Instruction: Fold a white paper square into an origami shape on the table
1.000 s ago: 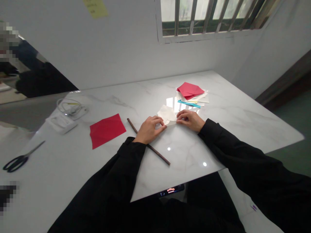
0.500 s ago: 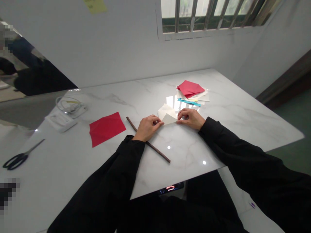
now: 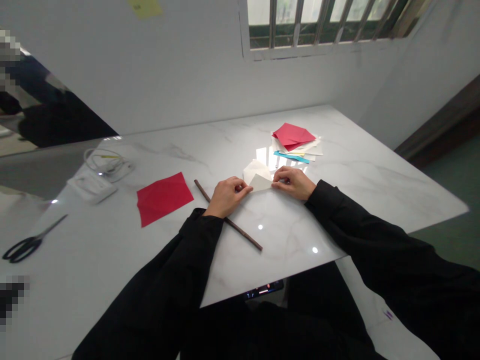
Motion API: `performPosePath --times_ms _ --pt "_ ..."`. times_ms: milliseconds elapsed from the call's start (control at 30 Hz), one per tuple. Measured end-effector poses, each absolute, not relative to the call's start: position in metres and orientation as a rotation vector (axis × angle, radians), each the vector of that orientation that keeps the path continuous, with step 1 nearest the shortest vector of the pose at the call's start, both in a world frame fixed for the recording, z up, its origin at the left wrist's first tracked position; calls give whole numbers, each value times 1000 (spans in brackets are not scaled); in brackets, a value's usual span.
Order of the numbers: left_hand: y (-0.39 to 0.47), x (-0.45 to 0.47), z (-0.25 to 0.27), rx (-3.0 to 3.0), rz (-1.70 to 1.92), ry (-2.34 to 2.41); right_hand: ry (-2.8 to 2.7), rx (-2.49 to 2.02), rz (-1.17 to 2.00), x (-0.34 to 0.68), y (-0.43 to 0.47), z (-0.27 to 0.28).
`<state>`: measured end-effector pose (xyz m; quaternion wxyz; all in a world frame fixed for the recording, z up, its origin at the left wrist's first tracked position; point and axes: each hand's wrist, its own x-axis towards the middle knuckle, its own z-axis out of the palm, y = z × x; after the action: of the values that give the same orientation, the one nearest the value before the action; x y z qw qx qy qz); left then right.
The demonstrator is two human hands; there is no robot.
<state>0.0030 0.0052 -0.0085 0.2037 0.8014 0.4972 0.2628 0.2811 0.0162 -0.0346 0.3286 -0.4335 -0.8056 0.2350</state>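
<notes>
A small cream sheet of paper [image 3: 258,171], partly folded, is between my two hands over the marble-look table. My left hand [image 3: 228,196] pinches its left corner with thumb and fingertips. At the opposite corner, my right hand [image 3: 294,183] holds the paper in a similar pinch. A thin brown stick [image 3: 243,234] lies slantwise on the table, passing under my left wrist. Left of the stick is a creased red paper sheet [image 3: 164,199].
Beyond my right hand lies a pile of papers topped by a red sheet [image 3: 293,136], with a blue strip [image 3: 291,157] at its front. Black-handled scissors [image 3: 28,247], a white box [image 3: 92,188] and a coiled white cable [image 3: 103,162] are on the left. A phone [image 3: 264,290] shows below the table edge.
Both hands keep their hold on the cream paper, with barely any movement. The whole view has shifted very slightly.
</notes>
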Motion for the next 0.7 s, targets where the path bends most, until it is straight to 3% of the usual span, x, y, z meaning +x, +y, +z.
performPosePath --times_ms 700 --pt "-1 10 -13 2373 764 1315 -2069 -1295 555 270 14 -33"
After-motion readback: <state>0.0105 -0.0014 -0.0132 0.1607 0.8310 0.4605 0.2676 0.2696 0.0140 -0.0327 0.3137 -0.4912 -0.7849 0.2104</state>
